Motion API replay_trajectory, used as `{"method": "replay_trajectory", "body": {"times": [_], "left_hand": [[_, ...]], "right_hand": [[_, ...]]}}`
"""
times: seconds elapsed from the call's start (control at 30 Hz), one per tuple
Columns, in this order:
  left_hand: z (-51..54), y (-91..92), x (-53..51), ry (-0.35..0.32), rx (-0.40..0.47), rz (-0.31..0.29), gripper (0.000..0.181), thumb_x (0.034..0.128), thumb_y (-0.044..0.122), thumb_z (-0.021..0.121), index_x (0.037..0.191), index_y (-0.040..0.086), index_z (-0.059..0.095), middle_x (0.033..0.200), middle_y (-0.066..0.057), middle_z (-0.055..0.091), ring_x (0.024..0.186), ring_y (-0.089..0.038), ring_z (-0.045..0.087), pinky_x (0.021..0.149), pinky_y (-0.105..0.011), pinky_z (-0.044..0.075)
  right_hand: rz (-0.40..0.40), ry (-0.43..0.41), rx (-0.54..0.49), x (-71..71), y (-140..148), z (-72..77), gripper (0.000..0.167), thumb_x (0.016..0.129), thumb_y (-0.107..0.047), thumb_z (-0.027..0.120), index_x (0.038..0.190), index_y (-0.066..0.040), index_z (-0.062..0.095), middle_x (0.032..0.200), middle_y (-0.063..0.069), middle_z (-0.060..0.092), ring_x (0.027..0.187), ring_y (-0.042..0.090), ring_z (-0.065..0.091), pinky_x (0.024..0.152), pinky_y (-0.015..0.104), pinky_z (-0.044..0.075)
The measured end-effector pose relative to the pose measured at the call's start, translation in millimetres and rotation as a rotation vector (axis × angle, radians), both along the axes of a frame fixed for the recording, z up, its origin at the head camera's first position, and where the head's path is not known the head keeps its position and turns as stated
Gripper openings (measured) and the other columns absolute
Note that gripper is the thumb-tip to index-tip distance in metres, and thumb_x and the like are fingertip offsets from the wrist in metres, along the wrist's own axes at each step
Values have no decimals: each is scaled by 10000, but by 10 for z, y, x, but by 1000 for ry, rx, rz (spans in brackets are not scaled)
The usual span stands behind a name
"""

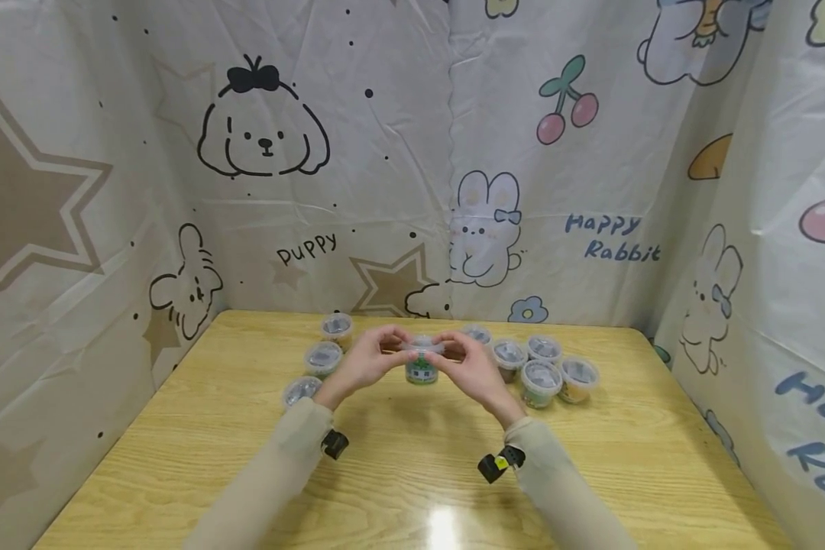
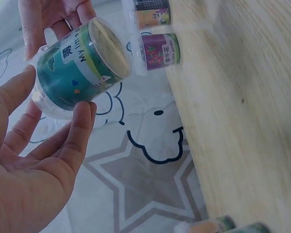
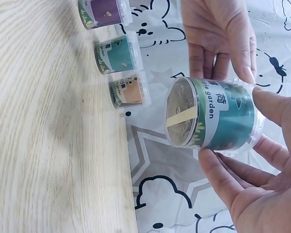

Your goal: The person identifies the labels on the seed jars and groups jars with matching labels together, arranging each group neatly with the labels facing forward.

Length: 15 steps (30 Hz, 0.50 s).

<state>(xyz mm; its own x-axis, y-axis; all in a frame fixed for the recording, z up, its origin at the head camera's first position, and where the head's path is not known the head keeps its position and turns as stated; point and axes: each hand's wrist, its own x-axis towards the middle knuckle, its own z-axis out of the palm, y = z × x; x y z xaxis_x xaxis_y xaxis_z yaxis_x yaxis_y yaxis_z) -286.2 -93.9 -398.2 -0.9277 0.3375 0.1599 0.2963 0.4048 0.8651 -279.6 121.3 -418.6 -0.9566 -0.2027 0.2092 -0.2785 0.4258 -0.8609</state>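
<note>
A clear plastic cup with a green label [image 1: 422, 371] is held up between both hands above the table, upright in the head view. My left hand [image 1: 370, 357] grips its lid edge from the left, thumb in front and fingers round the side. From the right, my right hand [image 1: 472, 370] pinches the rim the same way. In the left wrist view the cup [image 2: 77, 73] shows its flat base, with the left hand [image 2: 43, 160] on its lidded end. The right wrist view shows the cup [image 3: 223, 114] and the right hand [image 3: 257, 179] at its lid end.
Three lidded cups stand left of the hands, the nearest cup [image 1: 302, 391] beside the left wrist. Several more, including an orange one [image 1: 578, 380], stand grouped at the right. A patterned cloth [image 1: 399, 153] hangs behind the wooden table [image 1: 412, 473].
</note>
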Motion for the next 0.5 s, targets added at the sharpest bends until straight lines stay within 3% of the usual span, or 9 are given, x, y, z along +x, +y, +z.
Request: {"method": "replay_trajectory", "body": {"times": [0.23, 0.5], "left_hand": [[96, -46, -43, 15, -65, -11, 160, 896, 220, 734, 990, 116, 656, 1041, -45, 700, 961, -174, 671, 828, -354, 560], [164, -109, -85, 12, -150, -32, 135, 892, 188, 734, 941, 97, 647, 949, -41, 703, 842, -147, 648, 732, -304, 534]], "right_hand": [[30, 13, 17, -49, -65, 11, 356, 874, -439, 724, 1145, -222, 645, 1207, 77, 679, 1145, 274, 647, 918, 456, 543], [70, 7, 52, -135, -106, -15, 301, 874, -421, 731, 1068, -225, 611, 1135, 42, 700, 1129, 244, 655, 922, 445, 542]]}}
